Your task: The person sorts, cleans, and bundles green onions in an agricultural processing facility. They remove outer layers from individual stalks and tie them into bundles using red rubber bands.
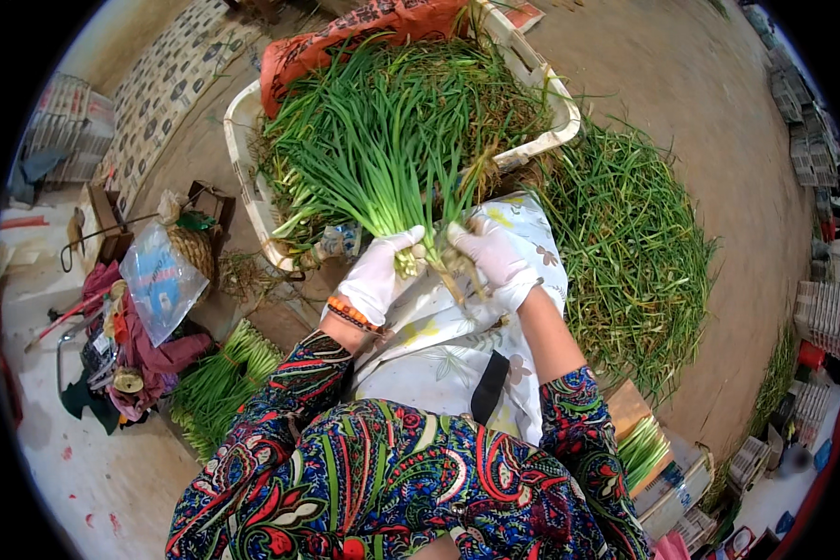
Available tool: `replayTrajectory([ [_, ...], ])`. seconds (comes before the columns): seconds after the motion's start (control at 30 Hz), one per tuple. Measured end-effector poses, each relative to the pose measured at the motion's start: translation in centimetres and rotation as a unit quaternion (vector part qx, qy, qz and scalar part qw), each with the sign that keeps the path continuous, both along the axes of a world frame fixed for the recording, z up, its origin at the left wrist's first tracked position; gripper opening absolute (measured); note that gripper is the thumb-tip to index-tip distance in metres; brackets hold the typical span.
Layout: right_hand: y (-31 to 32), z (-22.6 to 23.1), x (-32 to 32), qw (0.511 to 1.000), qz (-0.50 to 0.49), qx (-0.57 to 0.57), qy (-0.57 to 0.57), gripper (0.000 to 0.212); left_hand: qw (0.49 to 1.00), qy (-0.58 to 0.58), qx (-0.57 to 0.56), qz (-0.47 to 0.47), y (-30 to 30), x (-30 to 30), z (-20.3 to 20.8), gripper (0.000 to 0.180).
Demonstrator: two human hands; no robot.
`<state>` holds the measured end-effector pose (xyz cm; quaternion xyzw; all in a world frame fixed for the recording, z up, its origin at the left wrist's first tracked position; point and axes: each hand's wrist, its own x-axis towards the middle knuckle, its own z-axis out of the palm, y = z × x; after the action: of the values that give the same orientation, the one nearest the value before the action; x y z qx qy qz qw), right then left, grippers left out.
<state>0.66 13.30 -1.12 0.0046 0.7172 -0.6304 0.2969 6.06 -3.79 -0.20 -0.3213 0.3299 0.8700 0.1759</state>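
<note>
Seen from the head camera, a worker's left hand in a thin white glove (383,273) clamps its fingers around a fanned bunch of long green onions with white bases (375,173), held above a white floral-print cloth (411,378) and spreading over a white plastic crate (570,114) on the far side. Just right, the white-gloved right hand (497,259) pinches thumb and fingers on a thin cluster of brown-ended stalks (448,280). Good handling likely means a snug left grip, level bases and a light right pinch, sparing stems from bruising.
</note>
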Motion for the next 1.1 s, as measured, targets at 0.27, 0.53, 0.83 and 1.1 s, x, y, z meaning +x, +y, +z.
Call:
replayTrajectory([
  [0.27, 4.9, -1.8, -5.3, 0.723, -0.042, 0.501, 0.474, 0.038, 1.0, -0.027, 0.0, 0.014, -1.8, -0.1, 0.3, 0.014],
  [0.53, -1.8, 2.1, 1.7, 0.99, 0.058, 0.075, -0.1, 0.043, 0.999, -0.001, -0.01, -0.032, -0.2, 0.6, -1.0, 0.018],
  [0.83, -1.2, 1.3, 2.3, 0.994, 0.066, 0.08, -0.044, 0.03, 0.996, 0.036, -0.01, -0.085, 0.4, 0.9, -1.3, 0.018],
  [1.1, 1.7, 4.1, 4.8, 0.996, 0.027, -0.083, -0.034, 0.021, 0.999, 0.009, 0.04, -0.013, 0.8, -0.9, -0.2, 0.013],
])
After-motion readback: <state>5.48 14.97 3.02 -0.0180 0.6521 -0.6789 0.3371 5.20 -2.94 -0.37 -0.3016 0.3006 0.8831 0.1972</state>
